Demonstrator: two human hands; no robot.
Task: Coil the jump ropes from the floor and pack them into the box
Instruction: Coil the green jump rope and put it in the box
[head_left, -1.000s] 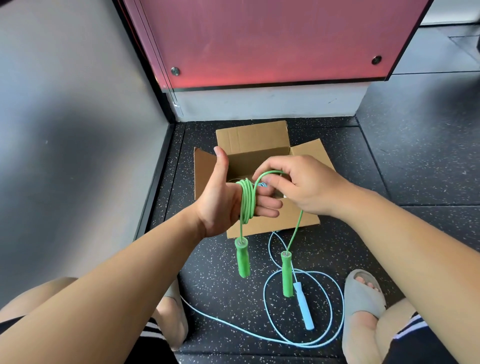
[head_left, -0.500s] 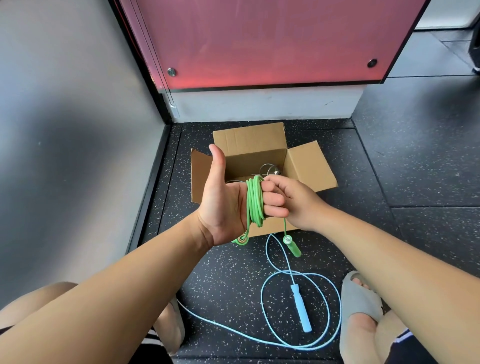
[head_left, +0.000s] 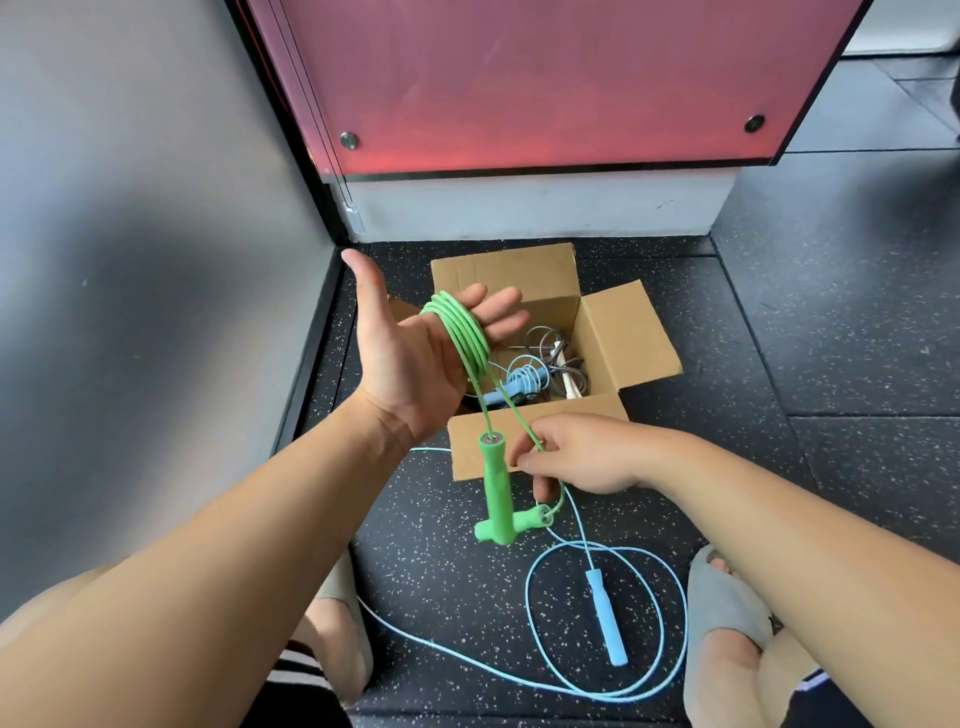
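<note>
The person's left hand (head_left: 410, 364) is held palm up over the near edge of the box (head_left: 631, 332), fingers straight and thumb stuck out to the side, gripping nothing. The green jump rope (head_left: 462, 332) is wound in several loops around its four fingers. Two strands drop from that coil to the green handles (head_left: 496, 488), which hang in the air in front of the box's near flap, one upright and the other lying across its lower end. The right hand (head_left: 587, 457) is lower, just beside the handles, pinching one of the green strands between thumb and forefinger, the other fingers curled. The cardboard box sits open on the dark speckled floor (head_left: 779, 312), flaps spread, with a bundled blue rope (head_left: 511, 382) and a grey one (head_left: 553, 348) already inside. A light blue jump rope (head_left: 602, 618) lies loose on the floor near the person's feet, its cord in wide loops around its handle. Behind the box stands a red panel (head_left: 545, 78).
</note>
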